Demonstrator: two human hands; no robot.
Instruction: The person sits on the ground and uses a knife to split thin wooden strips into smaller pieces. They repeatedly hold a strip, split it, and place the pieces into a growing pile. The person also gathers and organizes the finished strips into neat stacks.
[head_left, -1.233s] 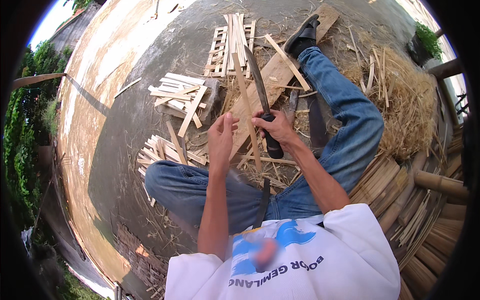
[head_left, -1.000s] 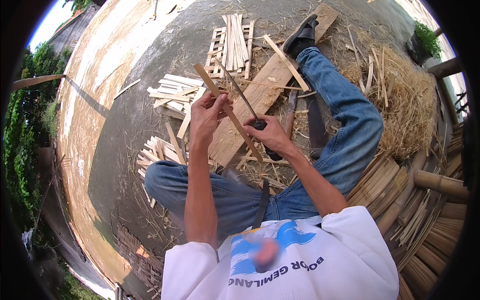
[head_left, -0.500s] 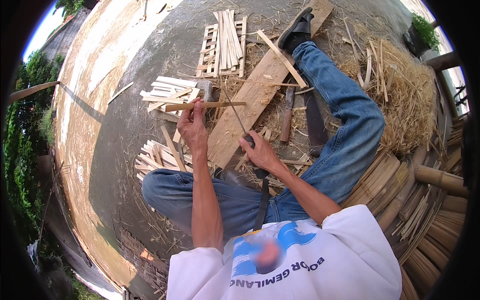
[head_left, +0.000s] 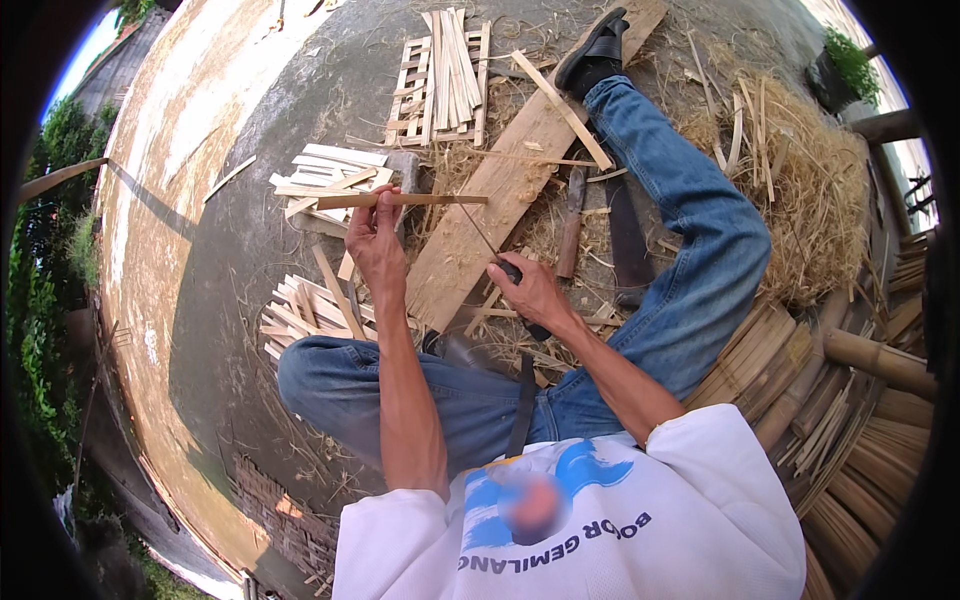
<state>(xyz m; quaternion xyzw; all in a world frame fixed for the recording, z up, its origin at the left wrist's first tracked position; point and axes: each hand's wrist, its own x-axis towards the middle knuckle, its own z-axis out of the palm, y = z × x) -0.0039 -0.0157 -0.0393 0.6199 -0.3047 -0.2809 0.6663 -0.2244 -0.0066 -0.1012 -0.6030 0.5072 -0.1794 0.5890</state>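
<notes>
1. Dry shavings [head_left: 800, 225] littered the grey floor [head_left: 220, 330] beside a long plank [head_left: 450, 275].
2. Your left grip [head_left: 378, 250] was pinched on a thin wooden strip [head_left: 430, 199], its right end over the plank.
3. Your right grip [head_left: 538, 297] was clamped around the black handle [head_left: 509, 268] of a knife [head_left: 480, 232], its blade reaching the strip.

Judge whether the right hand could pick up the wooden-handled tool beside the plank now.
Probably not: the right hand grips a knife, though the wooden-handled tool lies nearby in plain sight.
</notes>
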